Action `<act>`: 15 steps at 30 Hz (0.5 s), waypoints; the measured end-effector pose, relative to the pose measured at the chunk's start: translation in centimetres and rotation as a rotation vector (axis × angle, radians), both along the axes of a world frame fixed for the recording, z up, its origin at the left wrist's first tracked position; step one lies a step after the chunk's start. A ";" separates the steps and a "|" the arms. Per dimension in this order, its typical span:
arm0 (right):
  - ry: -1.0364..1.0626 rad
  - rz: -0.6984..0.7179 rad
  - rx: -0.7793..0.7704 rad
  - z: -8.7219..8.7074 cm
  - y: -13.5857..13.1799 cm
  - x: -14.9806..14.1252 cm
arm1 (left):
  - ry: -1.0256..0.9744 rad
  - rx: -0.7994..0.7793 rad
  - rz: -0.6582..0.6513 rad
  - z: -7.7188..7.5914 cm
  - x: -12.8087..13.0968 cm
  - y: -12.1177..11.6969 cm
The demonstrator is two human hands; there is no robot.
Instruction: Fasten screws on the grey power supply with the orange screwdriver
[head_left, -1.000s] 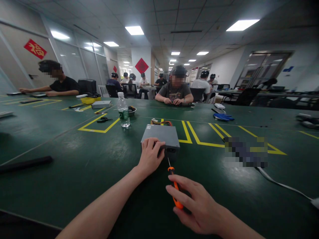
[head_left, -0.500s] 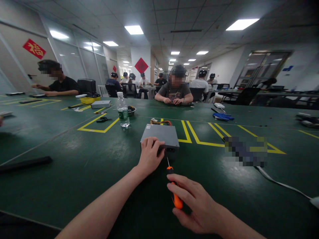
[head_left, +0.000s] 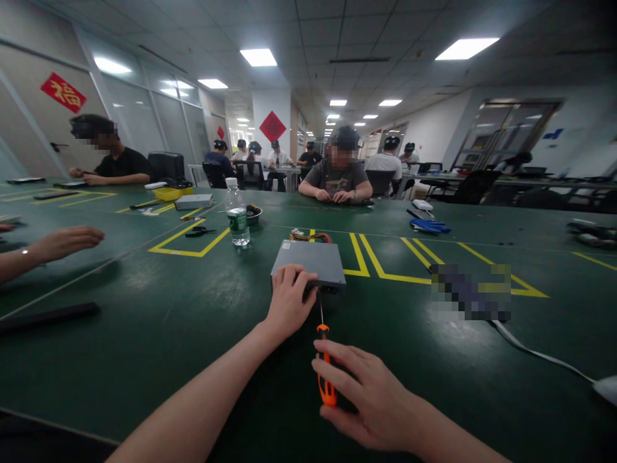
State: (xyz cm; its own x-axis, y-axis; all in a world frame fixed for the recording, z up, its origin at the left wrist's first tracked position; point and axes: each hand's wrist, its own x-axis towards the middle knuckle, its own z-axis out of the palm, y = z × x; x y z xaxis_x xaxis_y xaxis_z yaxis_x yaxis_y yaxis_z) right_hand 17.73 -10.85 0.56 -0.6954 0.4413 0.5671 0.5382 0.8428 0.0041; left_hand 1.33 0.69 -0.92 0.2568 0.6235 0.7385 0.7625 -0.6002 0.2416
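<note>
A grey metal box (head_left: 311,260) with coloured wires at its back lies on the green table (head_left: 159,321) ahead of me. My left hand (head_left: 288,301) grips the box's near left corner, fingers curled over the top edge. My right hand (head_left: 369,395) is closed round an orange-handled screwdriver (head_left: 325,370). The screwdriver's thin shaft points up at the box's near face, and its tip is at or just short of that face.
A water bottle (head_left: 237,213), scissors (head_left: 197,232) and a small bowl (head_left: 254,213) sit beyond the box on the left. Blue gloves (head_left: 429,226) lie far right; a white cable (head_left: 540,354) runs along the right. Another person's hand (head_left: 62,241) reaches in from the left. Several people sit at the far side.
My right hand has shifted left and forward, bringing the screwdriver upright with its tip nearer the box. Another person's hand has come into view at the left. My left hand stays on the box.
</note>
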 end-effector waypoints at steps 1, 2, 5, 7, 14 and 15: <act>-0.023 0.009 0.014 0.1 -0.1 -0.1 | -0.002 0.001 0.001 0.0 0.0 0.0; -0.032 0.019 0.037 0.2 -0.1 -0.2 | -0.002 0.001 0.000 0.0 0.0 0.0; 0.002 0.047 0.091 -0.1 0.2 -0.5 | 0.001 0.001 -0.008 0.0 -0.1 0.0; 0.038 0.055 0.102 -0.7 0.5 -0.7 | 0.001 0.003 -0.008 0.0 0.0 0.0; 0.056 0.022 0.016 -0.8 0.3 -0.8 | 0.000 0.014 -0.007 0.0 0.0 0.0; 0.015 0.019 0.016 -0.6 0.2 -0.8 | 0.000 0.016 -0.006 0.1 0.0 0.0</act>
